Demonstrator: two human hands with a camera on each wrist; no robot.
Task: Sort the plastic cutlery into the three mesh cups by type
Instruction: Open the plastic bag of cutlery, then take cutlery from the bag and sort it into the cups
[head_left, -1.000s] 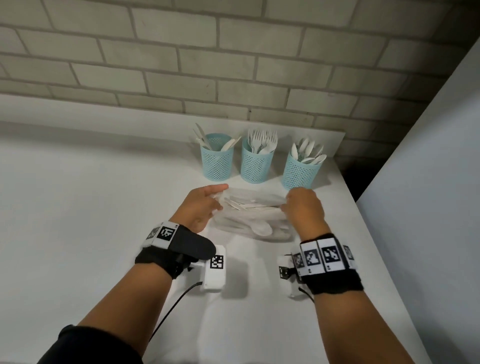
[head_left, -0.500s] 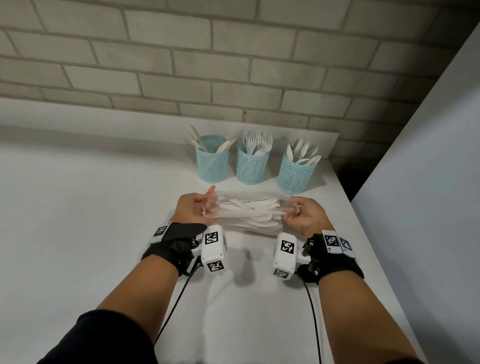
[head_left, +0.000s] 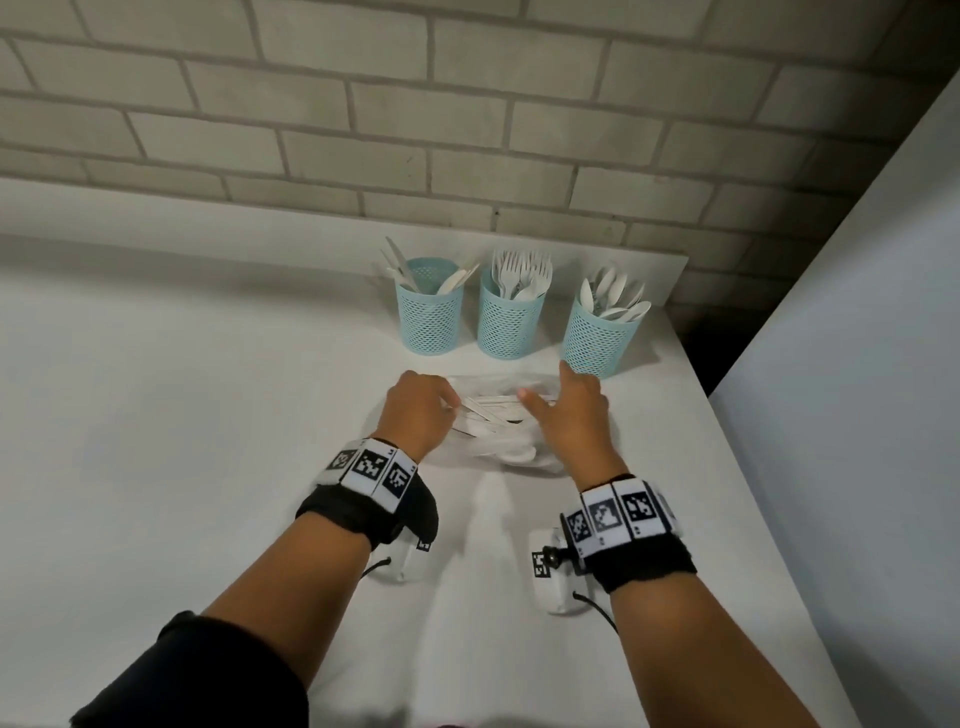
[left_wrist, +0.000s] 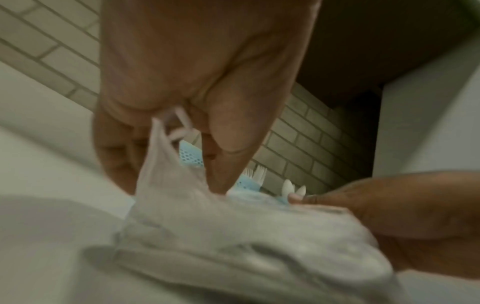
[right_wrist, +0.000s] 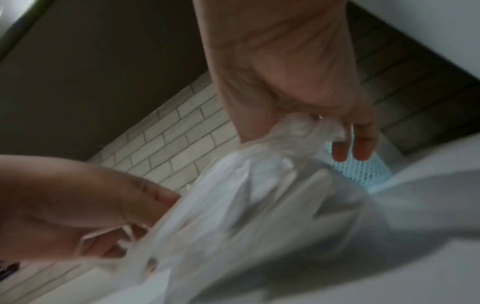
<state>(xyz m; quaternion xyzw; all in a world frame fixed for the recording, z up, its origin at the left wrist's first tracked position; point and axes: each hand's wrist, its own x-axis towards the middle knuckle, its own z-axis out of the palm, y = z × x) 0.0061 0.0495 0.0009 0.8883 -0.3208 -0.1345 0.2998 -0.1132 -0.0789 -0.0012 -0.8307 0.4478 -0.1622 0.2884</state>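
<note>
A clear plastic bag (head_left: 501, 447) of white cutlery lies on the white table (head_left: 208, 415) between my hands. My left hand (head_left: 423, 410) pinches the bag's left edge; the left wrist view shows the film (left_wrist: 166, 144) caught between thumb and fingers. My right hand (head_left: 569, 413) grips the bunched right end (right_wrist: 298, 131), with two fingers sticking out straight. Behind the bag stand three blue mesh cups: the left cup (head_left: 429, 322) holds knives, the middle cup (head_left: 509, 325) forks, the right cup (head_left: 597, 340) spoons.
A brick wall (head_left: 467, 130) with a low white ledge runs behind the cups. A pale panel (head_left: 857, 364) closes off the right side just past the table's right edge. Bare tabletop stretches to the left.
My hands have turned backs-up and come closer together. The bag, stretched taut in the air between them half a second ago, now hangs slack lower down.
</note>
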